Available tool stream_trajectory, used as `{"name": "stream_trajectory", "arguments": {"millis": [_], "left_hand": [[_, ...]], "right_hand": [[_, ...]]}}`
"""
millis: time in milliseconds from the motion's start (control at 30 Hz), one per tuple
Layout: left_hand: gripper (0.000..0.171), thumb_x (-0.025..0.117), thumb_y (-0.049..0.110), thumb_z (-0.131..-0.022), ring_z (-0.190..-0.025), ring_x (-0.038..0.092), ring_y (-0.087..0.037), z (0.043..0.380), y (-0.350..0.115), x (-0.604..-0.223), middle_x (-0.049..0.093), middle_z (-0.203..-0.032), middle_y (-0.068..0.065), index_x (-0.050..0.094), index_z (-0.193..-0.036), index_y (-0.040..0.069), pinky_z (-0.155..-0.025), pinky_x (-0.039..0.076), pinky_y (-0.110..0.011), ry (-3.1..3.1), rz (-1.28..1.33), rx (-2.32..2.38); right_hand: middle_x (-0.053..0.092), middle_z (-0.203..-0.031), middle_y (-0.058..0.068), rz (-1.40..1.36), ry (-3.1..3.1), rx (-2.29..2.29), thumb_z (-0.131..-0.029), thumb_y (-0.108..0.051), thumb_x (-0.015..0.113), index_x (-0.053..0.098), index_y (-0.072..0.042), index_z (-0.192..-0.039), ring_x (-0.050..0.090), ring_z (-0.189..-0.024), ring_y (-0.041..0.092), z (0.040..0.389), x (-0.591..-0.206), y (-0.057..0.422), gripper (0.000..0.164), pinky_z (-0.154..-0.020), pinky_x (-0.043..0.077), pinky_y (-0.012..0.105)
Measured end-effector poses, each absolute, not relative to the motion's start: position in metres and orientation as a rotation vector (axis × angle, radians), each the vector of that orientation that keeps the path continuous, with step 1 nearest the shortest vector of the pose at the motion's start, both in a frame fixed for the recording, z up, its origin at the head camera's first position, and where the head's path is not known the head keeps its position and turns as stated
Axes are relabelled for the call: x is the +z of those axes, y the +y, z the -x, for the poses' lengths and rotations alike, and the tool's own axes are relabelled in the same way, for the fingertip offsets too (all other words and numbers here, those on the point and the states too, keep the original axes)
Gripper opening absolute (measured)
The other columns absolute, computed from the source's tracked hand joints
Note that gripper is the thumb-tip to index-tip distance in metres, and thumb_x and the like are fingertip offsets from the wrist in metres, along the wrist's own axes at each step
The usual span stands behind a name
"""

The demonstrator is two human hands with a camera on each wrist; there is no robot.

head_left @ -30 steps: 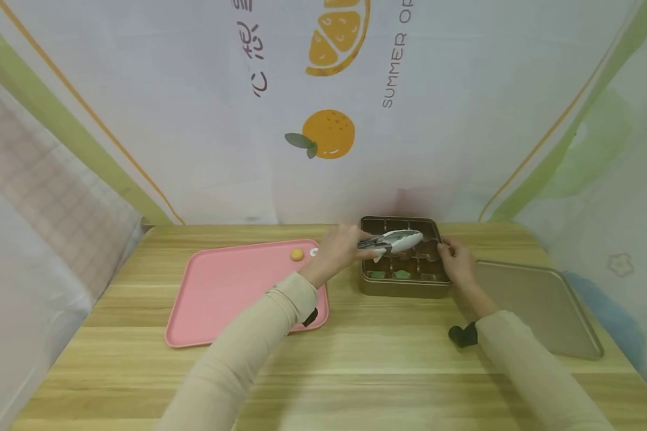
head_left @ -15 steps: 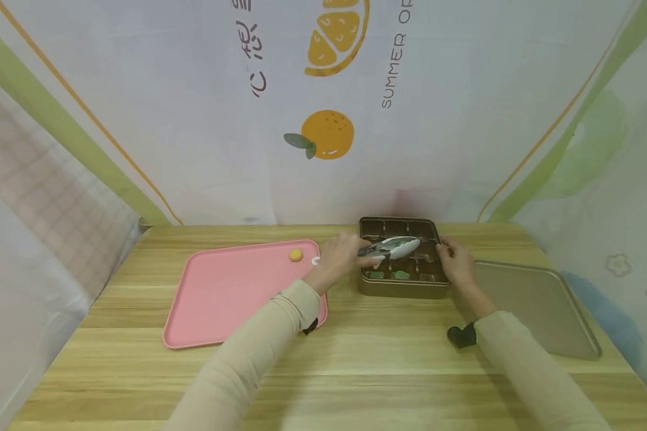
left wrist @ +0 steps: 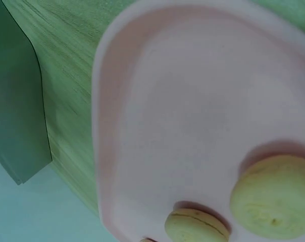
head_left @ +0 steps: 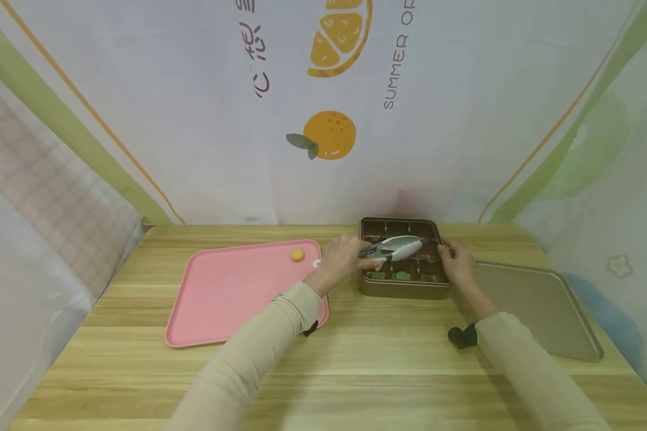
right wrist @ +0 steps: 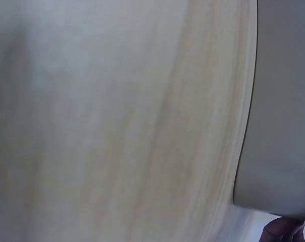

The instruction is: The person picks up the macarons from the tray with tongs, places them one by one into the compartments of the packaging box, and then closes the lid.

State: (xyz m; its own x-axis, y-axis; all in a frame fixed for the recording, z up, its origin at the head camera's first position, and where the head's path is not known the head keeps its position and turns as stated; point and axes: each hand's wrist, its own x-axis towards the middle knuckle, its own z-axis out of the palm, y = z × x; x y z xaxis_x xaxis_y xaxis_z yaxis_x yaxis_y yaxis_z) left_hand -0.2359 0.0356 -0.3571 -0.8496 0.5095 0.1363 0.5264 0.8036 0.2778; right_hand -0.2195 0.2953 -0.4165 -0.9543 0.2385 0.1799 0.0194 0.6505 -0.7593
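In the head view my left hand (head_left: 341, 257) holds a pair of tongs (head_left: 401, 247) with pale tips over the compartments of a brown divided box (head_left: 404, 290). The tongs hide the middle compartments. My right hand (head_left: 458, 262) grips the right wall of this box; in the right wrist view its fingers (right wrist: 281, 229) show at the box's lower corner. Two front compartments hold green pieces (head_left: 402, 275). Left of the box, a pink tray (head_left: 232, 293) bears a yellow macaron (head_left: 297, 255) and a small white piece (head_left: 316, 263), partly behind my left hand. The left wrist view shows macarons (left wrist: 195, 227) close up.
A flat bronze-coloured baking tray or lid (head_left: 539, 311) lies on the wooden table (head_left: 366, 371) to the right, beneath my right forearm. A printed cloth (head_left: 442, 149) hangs right behind the table's back edge.
My left hand has come slightly lower and nearer, and the tongs have tilted a little over the box. The right hand keeps its place on the box wall.
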Motion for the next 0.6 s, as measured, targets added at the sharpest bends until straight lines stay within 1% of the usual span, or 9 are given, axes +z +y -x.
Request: {"name": "stream_trajectory", "arguments": {"millis": [100, 200, 267, 300, 367, 433, 500, 600], "left_hand": [[0.041, 0.071, 0.046, -0.079, -0.061, 0.042, -0.009, 0.235, 0.032, -0.358, 0.057, -0.071, 0.003, 0.072, -0.104, 0.014, -0.050, 0.033, -0.020, -2.918, 0.858, -0.530], [0.040, 0.072, 0.044, -0.079, -0.064, 0.045, -0.010, 0.233, 0.024, -0.355, 0.060, -0.074, 0.002, 0.072, -0.105, 0.014, -0.051, 0.034, -0.021, -2.900, 0.873, -0.606], [0.040, 0.072, 0.044, -0.079, -0.065, 0.045, -0.010, 0.231, 0.015, -0.353, 0.060, -0.075, 0.003, 0.071, -0.108, 0.016, -0.051, 0.034, -0.021, -2.885, 0.871, -0.655], [0.043, 0.072, 0.044, -0.079, -0.064, 0.044, -0.011, 0.230, 0.010, -0.351, 0.059, -0.074, 0.003, 0.069, -0.113, 0.017, -0.051, 0.033, -0.022, -2.881, 0.869, -0.674], [0.049, 0.073, 0.045, -0.078, -0.062, 0.040, -0.010, 0.226, -0.002, -0.348, 0.053, -0.070, 0.003, 0.066, -0.119, 0.020, -0.048, 0.030, -0.022, -2.876, 0.853, -0.688], [0.053, 0.073, 0.046, -0.077, -0.060, 0.037, -0.010, 0.221, -0.017, -0.347, 0.048, -0.067, 0.004, 0.065, -0.122, 0.021, -0.048, 0.029, -0.022, -2.873, 0.825, -0.702], [0.052, 0.074, 0.045, -0.076, -0.060, 0.036, -0.009, 0.215, -0.033, -0.346, 0.048, -0.069, 0.004, 0.066, -0.121, 0.019, -0.048, 0.028, -0.022, -2.877, 0.790, -0.719], [0.045, 0.076, 0.043, -0.075, -0.060, 0.038, -0.010, 0.203, -0.058, -0.347, 0.050, -0.071, 0.001, 0.070, -0.111, 0.016, -0.050, 0.030, -0.022, -2.881, 0.738, -0.734]], "right_hand": [[0.059, -0.094, 0.026, 0.205, -2.610, 1.193, -0.100, -0.016, 0.044, 0.049, 0.006, -0.130, 0.055, -0.075, 0.024, 0.218, -0.417, 0.295, 0.038, -0.060, 0.043, 0.023], [0.059, -0.090, 0.025, 0.199, -2.617, 1.191, -0.100, -0.016, 0.044, 0.049, 0.006, -0.130, 0.050, -0.067, 0.015, 0.218, -0.418, 0.295, 0.038, -0.056, 0.042, 0.023], [0.058, -0.089, 0.023, 0.189, -2.622, 1.194, -0.100, -0.016, 0.044, 0.048, 0.007, -0.131, 0.047, -0.063, 0.011, 0.218, -0.418, 0.295, 0.038, -0.054, 0.041, 0.022], [0.058, -0.088, 0.023, 0.187, -2.623, 1.190, -0.100, -0.016, 0.044, 0.048, 0.007, -0.131, 0.046, -0.062, 0.010, 0.218, -0.418, 0.296, 0.039, -0.054, 0.041, 0.022], [0.057, -0.087, 0.022, 0.175, -2.619, 1.191, -0.100, -0.016, 0.044, 0.048, 0.007, -0.130, 0.044, -0.061, 0.009, 0.218, -0.418, 0.296, 0.039, -0.052, 0.040, 0.022], [0.057, -0.086, 0.022, 0.160, -2.612, 1.192, -0.100, -0.016, 0.044, 0.048, 0.008, -0.130, 0.043, -0.059, 0.007, 0.218, -0.417, 0.296, 0.039, -0.051, 0.040, 0.022], [0.057, -0.086, 0.023, 0.147, -2.606, 1.194, -0.100, -0.016, 0.044, 0.048, 0.009, -0.129, 0.043, -0.058, 0.007, 0.218, -0.416, 0.296, 0.039, -0.051, 0.039, 0.021], [0.058, -0.087, 0.024, 0.137, -2.594, 1.198, -0.099, -0.015, 0.044, 0.048, 0.010, -0.128, 0.043, -0.059, 0.006, 0.219, -0.415, 0.296, 0.039, -0.050, 0.040, 0.020]]}}
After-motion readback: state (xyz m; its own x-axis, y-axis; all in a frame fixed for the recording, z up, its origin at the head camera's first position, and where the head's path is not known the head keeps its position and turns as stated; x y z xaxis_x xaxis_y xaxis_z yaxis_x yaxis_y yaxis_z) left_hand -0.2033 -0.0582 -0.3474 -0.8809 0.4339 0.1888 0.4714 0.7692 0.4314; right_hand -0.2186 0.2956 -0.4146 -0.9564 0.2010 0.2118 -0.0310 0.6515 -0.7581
